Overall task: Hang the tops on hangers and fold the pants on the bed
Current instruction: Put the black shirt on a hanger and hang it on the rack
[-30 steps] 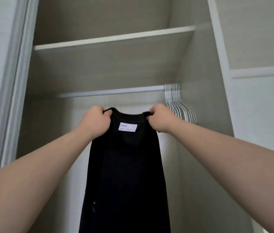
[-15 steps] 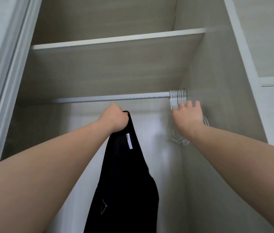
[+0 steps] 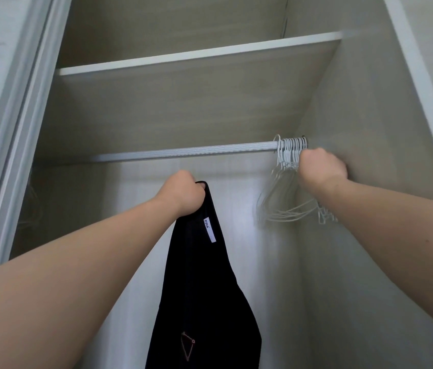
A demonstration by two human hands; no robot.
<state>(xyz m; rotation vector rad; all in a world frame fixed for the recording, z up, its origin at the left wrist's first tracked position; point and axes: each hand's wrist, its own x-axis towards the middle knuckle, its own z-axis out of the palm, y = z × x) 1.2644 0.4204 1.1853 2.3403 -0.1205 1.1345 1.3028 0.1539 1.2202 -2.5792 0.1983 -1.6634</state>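
Right hand (image 3: 321, 170) fisted, apparently gripping necks of hangers (image 3: 287, 155) at far right end of rail (image 3: 183, 153). Left hand (image 3: 180, 193) clutching collar of black top (image 3: 204, 288), draped vertically, left of hangers, nearer.

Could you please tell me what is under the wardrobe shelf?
A rail with white hangers bunched at its right end. The right hand covers some hanger necks, so its grip cannot be seen.

The black top's (image 3: 204, 288) white label (image 3: 209, 229) reads "FPA".
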